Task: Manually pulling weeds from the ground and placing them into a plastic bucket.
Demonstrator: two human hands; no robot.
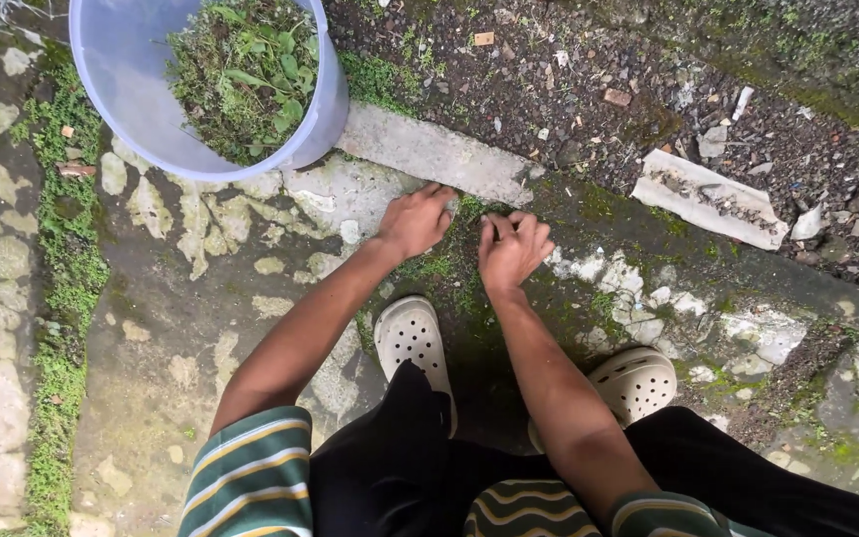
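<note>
Mossy paving [201,298] — weed tuft [466,211] upright

Outdoor yard: mossy cracked paving [201,288]; gravel [589,89]; bucket [131,99] of pulled weeds [246,70]

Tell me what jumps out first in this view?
Two bare hands, left hand and right hand, meet over a mossy crack in the concrete, fingers pinched at the green growth. A pale bucket half full of pulled weeds stands top left, and white clogs sit just below the hands.
</note>
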